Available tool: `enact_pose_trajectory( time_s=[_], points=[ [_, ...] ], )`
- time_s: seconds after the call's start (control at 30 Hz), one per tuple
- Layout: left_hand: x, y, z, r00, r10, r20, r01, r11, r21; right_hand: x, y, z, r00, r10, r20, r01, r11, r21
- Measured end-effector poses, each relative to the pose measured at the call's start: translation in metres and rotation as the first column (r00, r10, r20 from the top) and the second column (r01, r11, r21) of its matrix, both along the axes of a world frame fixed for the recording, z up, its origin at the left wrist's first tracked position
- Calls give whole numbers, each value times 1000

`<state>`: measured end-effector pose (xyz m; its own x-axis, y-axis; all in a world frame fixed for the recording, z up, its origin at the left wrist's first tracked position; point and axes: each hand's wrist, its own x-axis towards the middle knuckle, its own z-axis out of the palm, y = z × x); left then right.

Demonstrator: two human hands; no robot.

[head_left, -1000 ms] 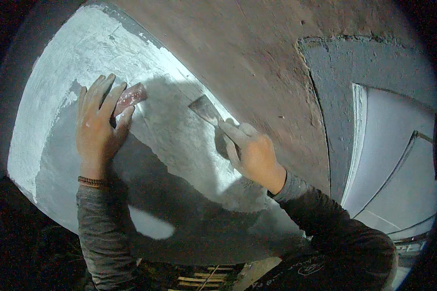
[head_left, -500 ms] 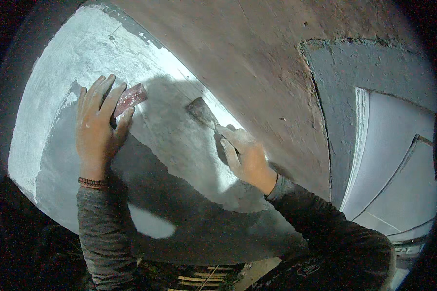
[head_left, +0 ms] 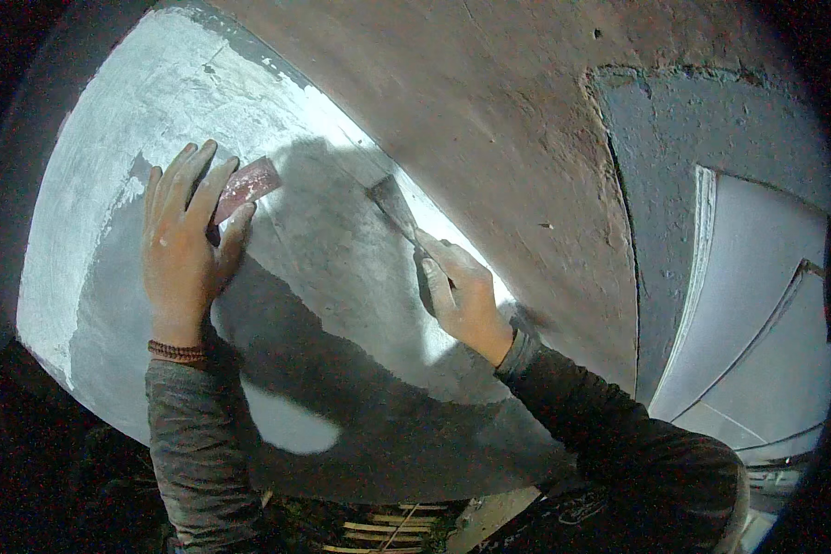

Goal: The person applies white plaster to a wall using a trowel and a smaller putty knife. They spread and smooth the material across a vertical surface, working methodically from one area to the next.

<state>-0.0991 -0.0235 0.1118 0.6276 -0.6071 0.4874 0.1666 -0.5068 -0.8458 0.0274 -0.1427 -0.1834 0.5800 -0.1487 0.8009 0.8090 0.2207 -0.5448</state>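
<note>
My left hand [head_left: 180,240] lies over the grey surface on the left, fingers stretched upward. Between its thumb and forefinger it holds a flat reddish rectangular piece [head_left: 247,189] smeared with white; its exact kind I cannot tell. My right hand [head_left: 463,294], dusted white, is closed round the handle of a putty knife [head_left: 394,205]. The blade points up and left, close to the brightly lit edge strip of the wall surface [head_left: 328,268]. White coating [head_left: 92,175] covers the upper left of that surface, and a darker grey area lies below.
A brownish plastered wall [head_left: 489,138] meets the grey surface along a slanting edge. To the right are a grey band [head_left: 711,120] and a pale recessed panel [head_left: 757,240]. Wooden slats [head_left: 392,531] show far below, at the bottom.
The putty knife has turned a little more upright, its blade shifting slightly right and up beside the edge. My left hand has hardly moved. The wall at right appears shifted slightly rightward.
</note>
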Motion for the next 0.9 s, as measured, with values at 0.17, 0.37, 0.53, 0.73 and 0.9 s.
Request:
enact_pose_trajectory(
  time_s=[0.17, 0.37, 0.53, 0.73, 0.9],
  points=[
    [0, 0, 0, 1000, 17, 11, -17, 1000, 5, 6, 3, 3, 999, -34, 18, 34, 999, 9],
    [0, 0, 0, 1000, 10, -2, -10, 1000, -17, -1, 8, -1, 999, -41, 22, 40, 998, 41],
    [0, 0, 0, 1000, -15, 10, 15, 1000, -5, 1, 3, 11, 1000, 18, 9, -18, 1000, 6],
    [1, 1, -1, 999, -36, 15, 37, 999, -16, 20, 0, 41, 989, -64, 134, 67, 998, -21],
    [1, 1, -1, 999, -48, 9, 49, 998, -26, 12, 0, 46, 989, -42, 143, 51, 997, -60]
  ],
)
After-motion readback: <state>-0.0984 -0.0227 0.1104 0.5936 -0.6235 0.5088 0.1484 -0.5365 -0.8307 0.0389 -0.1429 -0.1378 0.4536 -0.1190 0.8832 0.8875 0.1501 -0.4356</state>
